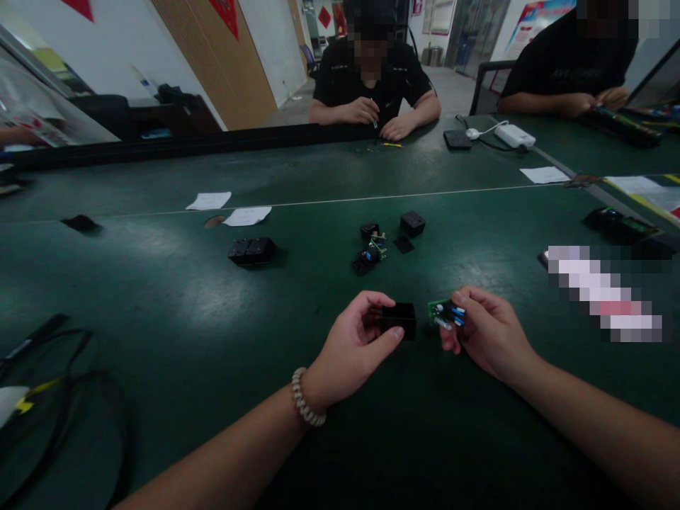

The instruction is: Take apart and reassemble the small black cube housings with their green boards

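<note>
My left hand (357, 346), with a beaded bracelet at the wrist, grips a small black open-topped box (402, 323) between thumb and fingers. Just to its right, my right hand (486, 327) pinches a green circuit board (440, 313) that carries blue and white parts. A narrow gap separates the board from the box. Beyond my hands lie a black cube-shaped housing (413, 223), a flat black square (404, 244) and a cluster of small black parts with a circuit board and blue component (372, 253).
To the left sits a black block (251, 251), with paper slips (247, 216) behind it. Cables (69, 382) curl at the left edge. Across the green table (297, 177), a person in black (375, 78) works with small items; another person (568, 71) sits at right. A white adapter (514, 135) lies far right.
</note>
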Action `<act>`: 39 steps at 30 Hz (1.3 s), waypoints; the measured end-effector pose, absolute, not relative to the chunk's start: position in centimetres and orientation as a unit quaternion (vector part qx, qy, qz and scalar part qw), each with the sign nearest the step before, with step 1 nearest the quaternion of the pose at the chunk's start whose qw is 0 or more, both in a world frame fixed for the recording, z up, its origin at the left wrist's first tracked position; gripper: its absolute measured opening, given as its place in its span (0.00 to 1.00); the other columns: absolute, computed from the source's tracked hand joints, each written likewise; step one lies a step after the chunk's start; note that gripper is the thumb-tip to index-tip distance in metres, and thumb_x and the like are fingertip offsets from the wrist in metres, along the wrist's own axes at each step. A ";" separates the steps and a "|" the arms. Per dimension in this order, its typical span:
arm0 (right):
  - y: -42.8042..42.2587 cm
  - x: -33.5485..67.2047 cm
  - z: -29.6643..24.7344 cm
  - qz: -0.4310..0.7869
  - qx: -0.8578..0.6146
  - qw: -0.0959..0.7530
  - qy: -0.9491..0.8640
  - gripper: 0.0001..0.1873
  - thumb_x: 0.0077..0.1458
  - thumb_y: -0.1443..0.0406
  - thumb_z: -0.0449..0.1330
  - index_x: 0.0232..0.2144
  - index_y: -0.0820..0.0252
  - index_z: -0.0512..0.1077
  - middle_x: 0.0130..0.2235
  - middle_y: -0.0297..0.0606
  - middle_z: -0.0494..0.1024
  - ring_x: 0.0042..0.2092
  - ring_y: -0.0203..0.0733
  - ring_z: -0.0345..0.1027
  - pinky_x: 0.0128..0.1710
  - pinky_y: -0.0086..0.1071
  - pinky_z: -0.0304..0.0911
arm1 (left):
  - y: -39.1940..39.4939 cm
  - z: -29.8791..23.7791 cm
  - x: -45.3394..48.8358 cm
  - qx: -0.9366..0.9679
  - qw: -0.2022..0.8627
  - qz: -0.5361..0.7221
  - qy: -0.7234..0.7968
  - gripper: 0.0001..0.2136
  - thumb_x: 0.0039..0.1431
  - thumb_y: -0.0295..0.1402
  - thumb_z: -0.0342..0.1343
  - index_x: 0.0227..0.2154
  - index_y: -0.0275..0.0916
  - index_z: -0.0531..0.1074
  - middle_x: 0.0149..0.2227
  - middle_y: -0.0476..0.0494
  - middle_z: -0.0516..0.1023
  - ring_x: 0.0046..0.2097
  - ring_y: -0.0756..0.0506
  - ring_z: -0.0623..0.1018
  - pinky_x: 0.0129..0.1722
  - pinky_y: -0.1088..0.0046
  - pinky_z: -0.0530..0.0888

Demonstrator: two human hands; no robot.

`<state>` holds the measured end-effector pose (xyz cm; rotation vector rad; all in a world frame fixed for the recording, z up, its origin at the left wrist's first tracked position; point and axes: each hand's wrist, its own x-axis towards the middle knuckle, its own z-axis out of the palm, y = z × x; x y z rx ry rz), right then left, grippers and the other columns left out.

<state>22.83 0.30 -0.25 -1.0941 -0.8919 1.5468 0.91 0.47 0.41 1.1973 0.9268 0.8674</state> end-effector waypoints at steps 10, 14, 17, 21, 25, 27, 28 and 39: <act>0.3 22.9 -0.2 0.636 -0.492 0.466 -0.369 0.28 0.46 0.42 0.72 0.23 0.57 0.69 0.13 0.31 0.73 0.12 0.34 0.66 0.10 0.22 0.54 | 0.5 0.4 0.9 0.532 0.640 0.380 0.404 0.15 0.59 0.28 0.64 0.48 0.39 0.69 0.46 0.43 0.75 0.46 0.45 0.77 0.47 0.66 0.76; 0.4 22.9 -0.4 0.630 -0.494 0.473 -0.368 0.27 0.47 0.42 0.71 0.25 0.58 0.70 0.14 0.31 0.73 0.12 0.34 0.64 0.09 0.23 0.53 | 0.5 0.4 1.0 0.532 0.637 0.380 0.408 0.15 0.59 0.28 0.64 0.47 0.39 0.69 0.46 0.42 0.75 0.47 0.44 0.77 0.48 0.65 0.76; 0.5 22.9 -0.5 0.633 -0.488 0.480 -0.361 0.27 0.47 0.43 0.72 0.26 0.57 0.70 0.15 0.31 0.73 0.13 0.34 0.65 0.10 0.23 0.54 | 0.4 0.4 1.0 0.534 0.636 0.380 0.407 0.15 0.58 0.28 0.64 0.47 0.39 0.69 0.46 0.42 0.75 0.48 0.44 0.77 0.49 0.64 0.76; 0.7 22.9 -0.3 0.648 -0.469 0.497 -0.336 0.26 0.44 0.44 0.75 0.27 0.57 0.71 0.18 0.30 0.75 0.16 0.33 0.67 0.13 0.24 0.59 | 0.4 0.5 1.0 0.531 0.637 0.381 0.409 0.15 0.58 0.28 0.64 0.47 0.39 0.69 0.46 0.42 0.76 0.47 0.43 0.77 0.49 0.63 0.75; 0.8 22.9 -0.2 0.663 -0.455 0.507 -0.310 0.26 0.42 0.46 0.77 0.28 0.57 0.71 0.20 0.30 0.77 0.18 0.33 0.68 0.16 0.23 0.60 | 0.4 0.5 1.0 0.529 0.641 0.378 0.407 0.15 0.58 0.27 0.64 0.47 0.39 0.69 0.46 0.42 0.76 0.47 0.44 0.77 0.49 0.64 0.75; 0.8 23.0 -0.1 0.664 -0.451 0.513 -0.305 0.26 0.41 0.47 0.77 0.28 0.56 0.71 0.21 0.30 0.78 0.19 0.33 0.69 0.17 0.23 0.61 | 0.4 0.5 1.0 0.529 0.642 0.378 0.406 0.15 0.58 0.27 0.64 0.47 0.39 0.69 0.46 0.42 0.76 0.47 0.44 0.77 0.49 0.64 0.75; 0.7 23.0 -0.1 0.663 -0.449 0.516 -0.304 0.26 0.41 0.48 0.77 0.28 0.56 0.71 0.21 0.30 0.78 0.19 0.33 0.69 0.17 0.23 0.61 | 0.4 0.5 0.9 0.529 0.642 0.377 0.407 0.15 0.58 0.27 0.64 0.47 0.39 0.69 0.46 0.42 0.76 0.47 0.44 0.78 0.49 0.65 0.75; 0.8 22.9 0.0 0.657 -0.434 0.535 -0.308 0.22 0.43 0.55 0.78 0.29 0.56 0.70 0.27 0.34 0.83 0.21 0.32 0.69 0.19 0.23 0.60 | 0.5 0.4 0.9 0.539 0.632 0.377 0.410 0.15 0.59 0.27 0.64 0.47 0.39 0.69 0.45 0.43 0.75 0.46 0.45 0.77 0.47 0.66 0.75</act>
